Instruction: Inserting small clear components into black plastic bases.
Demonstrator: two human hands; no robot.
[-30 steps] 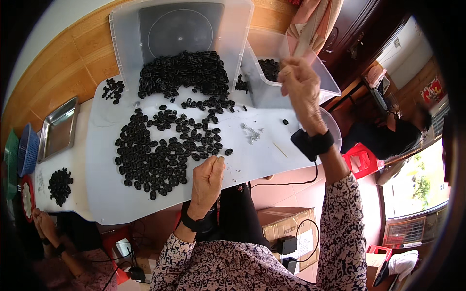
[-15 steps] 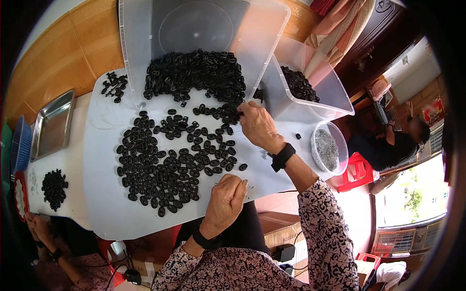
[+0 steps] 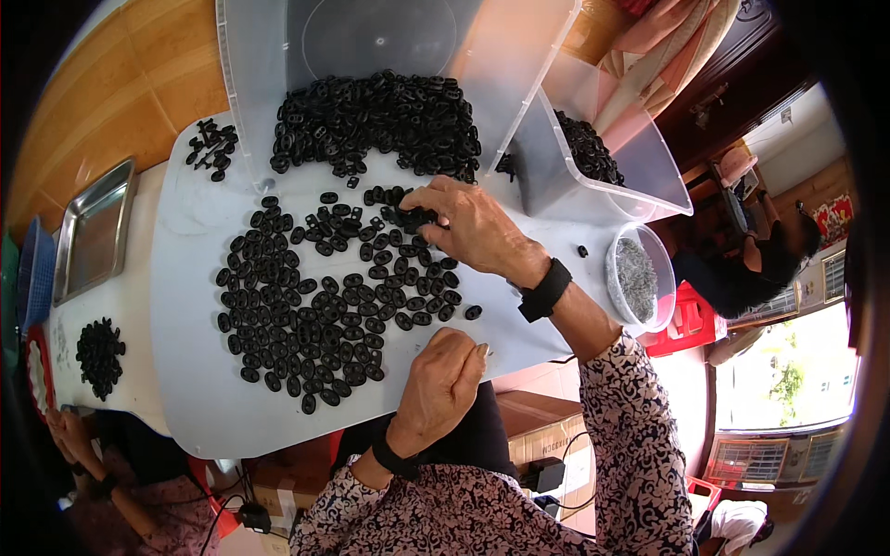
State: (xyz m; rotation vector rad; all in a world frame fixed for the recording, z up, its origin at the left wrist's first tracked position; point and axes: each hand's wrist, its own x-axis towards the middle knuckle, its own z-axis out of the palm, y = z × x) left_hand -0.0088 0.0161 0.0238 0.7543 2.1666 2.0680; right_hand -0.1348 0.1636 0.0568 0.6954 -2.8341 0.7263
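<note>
Many small black oval pieces with two holes (image 3: 324, 338) lie spread over the white tabletop (image 3: 195, 371). My right hand (image 3: 477, 232) reaches in over a cluster at their far right side. Its bent fingers and thumb close round a few black oval pieces (image 3: 408, 215); how many is hidden. Near the table's front edge, my left hand (image 3: 438, 385) is held as a fist, thumb side up. Whatever it holds, if anything, is hidden inside the fingers.
Beyond lies a clear bin (image 3: 508, 139) on its side, with a heap of black pieces (image 3: 371, 125) at its mouth. Right of it stand another clear bin (image 3: 640, 199) and a round tub of small clear-grey bits (image 3: 635, 278). At left are a metal tray (image 3: 93, 232) and another person's hands (image 3: 74, 440).
My right hand has moved left and nearer, from the edge of the heap onto the cluster of loose pieces. My left hand has shifted slightly right and stays closed.
</note>
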